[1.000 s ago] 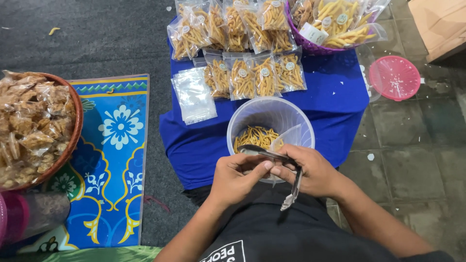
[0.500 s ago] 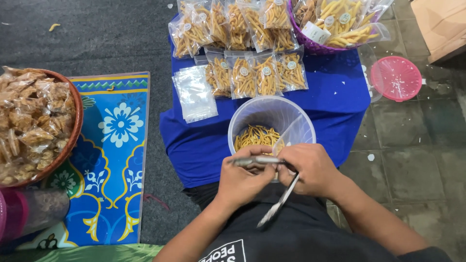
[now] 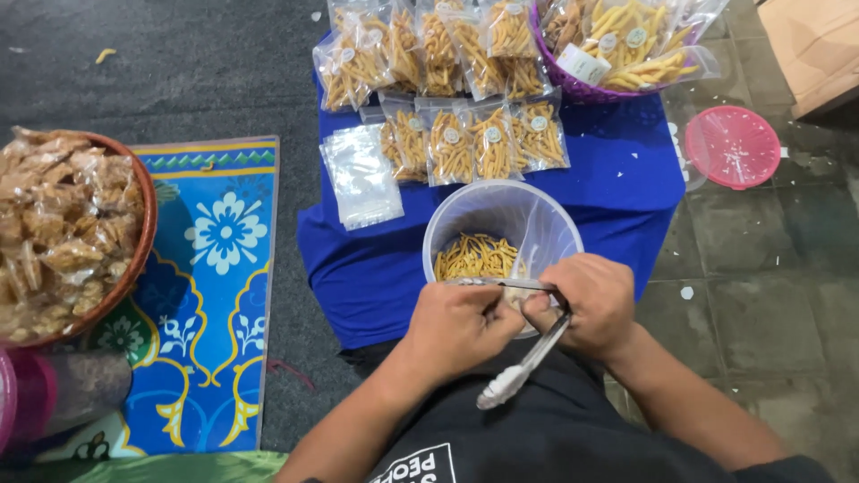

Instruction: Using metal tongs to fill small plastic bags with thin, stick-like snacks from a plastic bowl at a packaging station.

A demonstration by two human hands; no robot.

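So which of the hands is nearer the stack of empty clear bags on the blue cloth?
The left. The left hand is below and slightly right of the empty clear bags; the right hand sits farther right, beyond the clear bucket.

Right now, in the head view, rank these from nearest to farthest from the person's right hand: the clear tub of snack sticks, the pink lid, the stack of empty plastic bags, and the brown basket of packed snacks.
From the right hand:
1. Clear tub, touching it, just ahead.
2. Pink lid, on the tiles, ahead right.
3. Empty plastic bags, on the blue cloth, ahead left.
4. Brown basket, far left.
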